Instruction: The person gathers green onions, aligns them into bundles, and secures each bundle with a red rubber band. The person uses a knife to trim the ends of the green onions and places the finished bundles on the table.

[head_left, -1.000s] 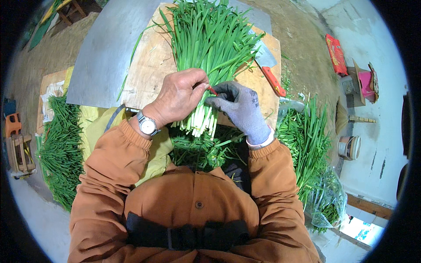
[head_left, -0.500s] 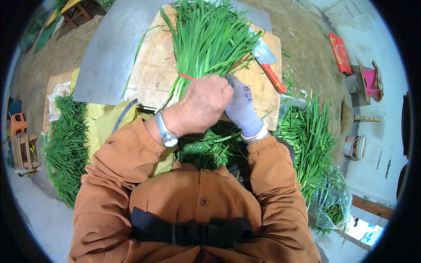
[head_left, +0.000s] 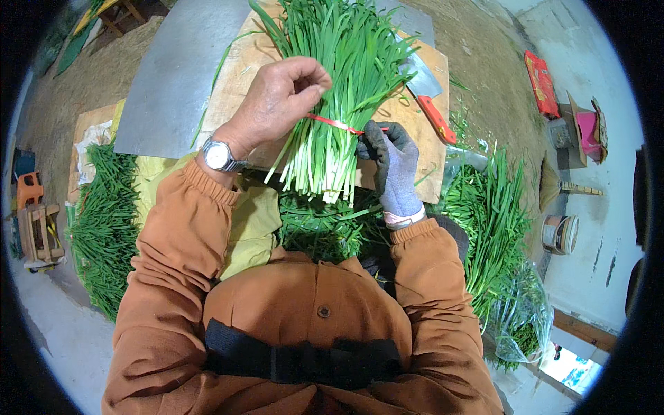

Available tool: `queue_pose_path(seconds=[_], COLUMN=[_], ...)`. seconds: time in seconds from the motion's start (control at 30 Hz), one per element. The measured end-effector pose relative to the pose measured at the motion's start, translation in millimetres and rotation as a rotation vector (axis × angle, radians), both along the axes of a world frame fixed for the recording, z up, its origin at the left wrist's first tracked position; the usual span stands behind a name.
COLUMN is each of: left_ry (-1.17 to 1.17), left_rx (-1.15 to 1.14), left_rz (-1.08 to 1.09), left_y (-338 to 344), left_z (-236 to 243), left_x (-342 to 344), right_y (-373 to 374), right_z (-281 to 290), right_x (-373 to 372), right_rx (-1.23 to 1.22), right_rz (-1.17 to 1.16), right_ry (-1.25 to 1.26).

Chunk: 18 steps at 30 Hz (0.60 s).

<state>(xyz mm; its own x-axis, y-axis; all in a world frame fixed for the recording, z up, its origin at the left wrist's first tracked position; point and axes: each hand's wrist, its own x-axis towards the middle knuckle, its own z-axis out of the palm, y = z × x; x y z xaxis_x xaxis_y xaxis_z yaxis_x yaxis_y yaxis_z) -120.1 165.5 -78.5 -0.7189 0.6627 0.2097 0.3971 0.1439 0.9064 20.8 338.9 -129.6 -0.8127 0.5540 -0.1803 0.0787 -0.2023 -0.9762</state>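
Note:
A bunch of garlic chives (head_left: 335, 90) lies on a wooden board (head_left: 235, 90), its pale cut stems toward me. A thin red tie (head_left: 332, 123) circles it above the stem ends. My right hand (head_left: 394, 162), in a grey-and-purple work glove, pinches the tie at the bunch's right side. Over the bunch's left side is my bare left hand (head_left: 283, 97), its fingers curled to the thumb; whether anything thin is between them I cannot make out. A cleaver (head_left: 432, 114) with a red handle rests on the board, right of the bunch.
Loose chives (head_left: 484, 214) are heaped at the right beside a clear plastic bag (head_left: 522, 311). More chives (head_left: 107, 228) are stacked at the left. A metal sheet (head_left: 180, 76) extends beyond the board. Greens (head_left: 325, 228) lie below my hands; a bucket (head_left: 559, 234) stands by the wall.
My hands have moved apart from together above the tie. The left went up and left, the right slightly down and right, uncovering the stems and the tie across the bunch.

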Motion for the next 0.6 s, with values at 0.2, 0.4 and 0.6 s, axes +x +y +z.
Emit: queue_pose_path(seconds=[0.2, 0.4, 0.6], left_ry=[0.135, 0.461, 0.292], left_rx=[-0.049, 0.084, -0.207], left_rz=[-0.127, -0.227, -0.417], left_y=[3, 28, 36], left_z=[-9, -8, -19], left_x=[13, 21, 19], right_y=[-1, -7, 22], right_z=[3, 7, 40], right_x=[6, -3, 4], right_rx=[-0.038, 0.097, 0.186], right_rz=[-0.031, -0.016, -0.113], right_ry=[-0.042, 0.163, 0.207])
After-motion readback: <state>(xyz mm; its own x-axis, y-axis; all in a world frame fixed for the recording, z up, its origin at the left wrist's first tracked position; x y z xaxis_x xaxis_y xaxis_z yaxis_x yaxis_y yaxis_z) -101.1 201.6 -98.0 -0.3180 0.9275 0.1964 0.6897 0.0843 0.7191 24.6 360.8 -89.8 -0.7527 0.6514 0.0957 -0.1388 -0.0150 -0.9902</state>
